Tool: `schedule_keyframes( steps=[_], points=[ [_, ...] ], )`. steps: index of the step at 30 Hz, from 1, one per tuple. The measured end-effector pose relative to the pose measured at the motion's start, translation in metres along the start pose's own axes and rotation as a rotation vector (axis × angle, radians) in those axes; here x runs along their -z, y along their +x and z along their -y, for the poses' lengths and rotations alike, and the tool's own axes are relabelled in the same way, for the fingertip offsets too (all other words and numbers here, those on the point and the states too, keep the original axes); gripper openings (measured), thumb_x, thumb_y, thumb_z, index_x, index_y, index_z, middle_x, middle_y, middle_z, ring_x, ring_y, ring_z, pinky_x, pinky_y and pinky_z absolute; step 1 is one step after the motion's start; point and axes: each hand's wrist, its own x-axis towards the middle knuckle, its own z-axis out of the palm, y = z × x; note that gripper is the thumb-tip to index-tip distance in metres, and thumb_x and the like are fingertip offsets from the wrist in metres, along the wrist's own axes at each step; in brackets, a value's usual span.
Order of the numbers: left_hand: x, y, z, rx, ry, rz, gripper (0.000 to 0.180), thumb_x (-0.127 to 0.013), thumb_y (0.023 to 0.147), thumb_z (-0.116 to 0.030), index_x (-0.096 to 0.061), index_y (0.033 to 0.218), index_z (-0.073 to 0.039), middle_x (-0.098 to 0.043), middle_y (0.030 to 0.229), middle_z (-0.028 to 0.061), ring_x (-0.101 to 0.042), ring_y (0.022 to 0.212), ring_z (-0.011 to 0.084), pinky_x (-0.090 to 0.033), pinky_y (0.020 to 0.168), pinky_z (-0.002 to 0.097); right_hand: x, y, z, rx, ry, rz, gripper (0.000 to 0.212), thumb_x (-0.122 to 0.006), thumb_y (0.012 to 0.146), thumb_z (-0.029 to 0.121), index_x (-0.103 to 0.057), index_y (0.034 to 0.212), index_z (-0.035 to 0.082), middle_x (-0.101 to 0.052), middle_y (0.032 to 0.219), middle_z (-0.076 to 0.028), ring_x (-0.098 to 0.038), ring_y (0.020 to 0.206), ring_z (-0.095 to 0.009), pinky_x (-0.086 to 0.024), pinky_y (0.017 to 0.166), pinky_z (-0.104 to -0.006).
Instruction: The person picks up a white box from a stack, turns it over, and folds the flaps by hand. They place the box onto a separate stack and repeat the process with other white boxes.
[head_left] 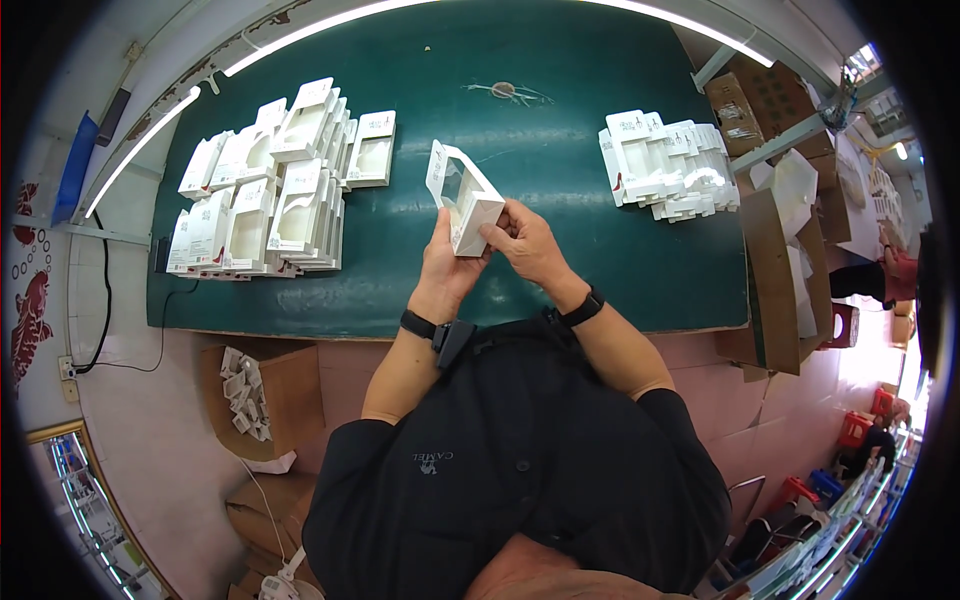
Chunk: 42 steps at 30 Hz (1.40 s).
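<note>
Between my two hands, above the near middle of the green table (420, 290), is a white cardboard box (478, 215) with a cut-out window in its front. It is tilted, its far end raised. My left hand (447, 262) supports it from the left and below, the thumb along its side. My right hand (527, 245) grips its near right edge, the thumb on the white face and the fingers partly hidden behind. Piles of similar white window boxes (303, 215) stand to the left. Flat, overlapping white pieces (665, 160) lie to the right.
An open carton (262, 400) holding small white pieces stands on the floor below the table's left side. Another tall carton (778, 290) is against the right edge. A small round object with strands (504, 91) lies toward the far side. Lamp tubes run above.
</note>
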Motion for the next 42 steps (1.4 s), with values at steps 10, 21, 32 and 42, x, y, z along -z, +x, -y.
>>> schedule_keyframes(
  steps=[10, 21, 32, 42],
  points=[
    [-0.005, -0.003, 0.003, -0.038, 0.236, -0.020, 0.053, -0.040, 0.105, -0.050, -0.045, 0.141, -0.011, -0.057, 0.131, 0.0071, -0.055, 0.117, 0.0223, -0.047, 0.097, 0.0438, -0.003, -0.003, 0.002, 0.185, -0.431, -0.210, 0.049, -0.079, 0.081, 0.022, -0.060, 0.120, 0.000, -0.067, 0.109, -0.013, -0.067, 0.095, -0.023, -0.055, 0.081, -0.0345],
    [-0.016, -0.007, -0.016, -0.089, 0.106, 0.064, 0.051, -0.048, 0.103, -0.043, -0.044, 0.142, -0.011, -0.056, 0.136, 0.0089, -0.053, 0.127, 0.0256, -0.045, 0.102, 0.0479, -0.003, -0.008, 0.022, 0.682, -1.006, -0.212, 0.058, -0.080, 0.071, 0.010, -0.059, 0.124, 0.006, -0.060, 0.126, -0.012, -0.053, 0.123, -0.035, -0.043, 0.105, -0.0411],
    [-0.031, -0.010, -0.014, -0.073, 0.003, 0.010, 0.044, -0.044, 0.105, -0.032, -0.043, 0.142, -0.010, -0.058, 0.133, 0.0096, -0.057, 0.122, 0.0262, -0.045, 0.102, 0.0445, 0.003, 0.003, -0.007, 0.089, 0.002, -0.072, 0.069, -0.075, 0.087, 0.008, -0.040, 0.146, 0.005, -0.065, 0.115, -0.008, -0.065, 0.095, -0.014, -0.054, 0.083, -0.0294],
    [-0.030, -0.013, -0.003, -0.154, 0.037, 0.014, 0.045, -0.039, 0.106, -0.035, -0.042, 0.144, -0.010, -0.057, 0.134, 0.0093, -0.056, 0.122, 0.0257, -0.045, 0.101, 0.0450, -0.003, 0.003, -0.015, 0.136, -0.049, -0.168, 0.064, -0.070, 0.089, 0.004, -0.041, 0.146, 0.005, -0.067, 0.107, -0.008, -0.065, 0.084, -0.010, -0.054, 0.075, -0.0262]
  ],
)
